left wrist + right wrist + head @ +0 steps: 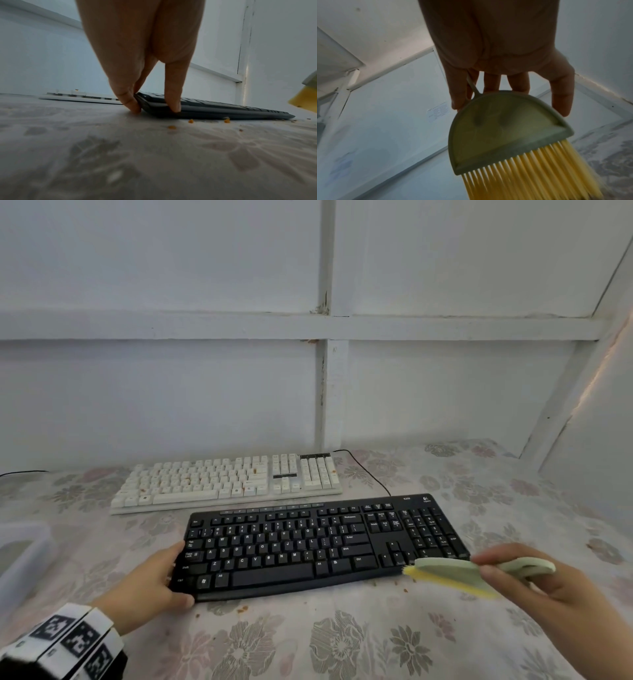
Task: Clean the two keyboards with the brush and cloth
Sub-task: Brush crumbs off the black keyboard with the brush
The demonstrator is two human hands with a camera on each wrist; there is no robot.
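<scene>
Gripping the left end of the black keyboard point(322, 546), the left hand point(150, 583) is seen with thumb at its front edge. Right of that keyboard, a brush point(479, 571) with half-round pale green head and yellow bristles is held by the right hand point(548, 587). Behind it lies the stained white keyboard point(226, 481). Orange crumbs point(190, 121) are shown clearly only by the left wrist view.

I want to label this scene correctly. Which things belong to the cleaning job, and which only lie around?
For the job:
- black keyboard, held by left hand
- white keyboard
- brush, in right hand

Lying about:
- clear plastic container
- floral tablecloth
</scene>
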